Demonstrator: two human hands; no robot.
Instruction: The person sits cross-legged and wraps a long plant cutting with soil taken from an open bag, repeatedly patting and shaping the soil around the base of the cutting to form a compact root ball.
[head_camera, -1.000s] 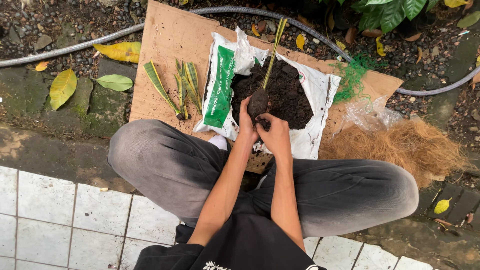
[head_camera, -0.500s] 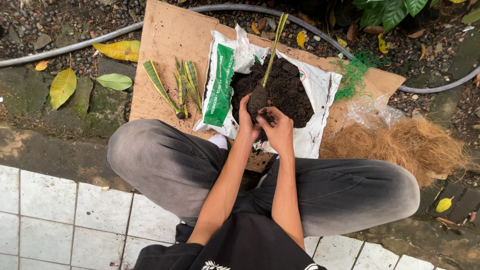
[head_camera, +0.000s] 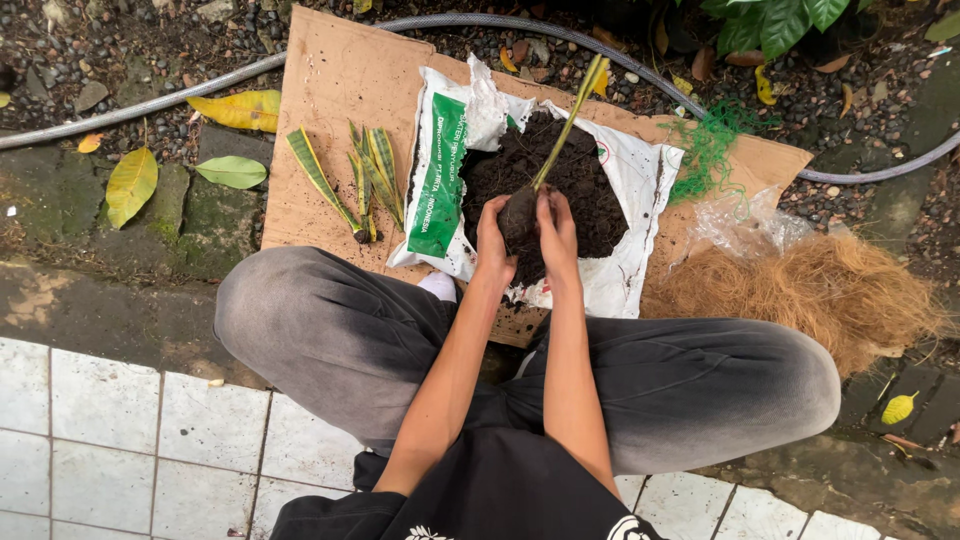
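Note:
My left hand (head_camera: 492, 240) and my right hand (head_camera: 558, 238) are cupped together around a dark ball of soil (head_camera: 520, 215) at the base of a long green plant cutting (head_camera: 568, 122), which leans up and to the right. Both hands hover over a heap of black soil (head_camera: 580, 185) lying on an opened white and green bag (head_camera: 440, 170). The bag rests on a sheet of brown cardboard (head_camera: 340, 90). My crossed legs in grey trousers (head_camera: 330, 320) sit just below it.
Several striped green leaf cuttings (head_camera: 365, 180) lie on the cardboard left of the bag. A mound of brown coconut fibre (head_camera: 820, 295), clear plastic (head_camera: 750, 222) and green netting (head_camera: 712, 145) sit at right. A grey hose (head_camera: 150, 100) curves along the back. White tiles (head_camera: 100, 440) lie lower left.
My two hands have stayed pressed around the soil ball, shifting only slightly over the bag. The cutting keeps its lean.

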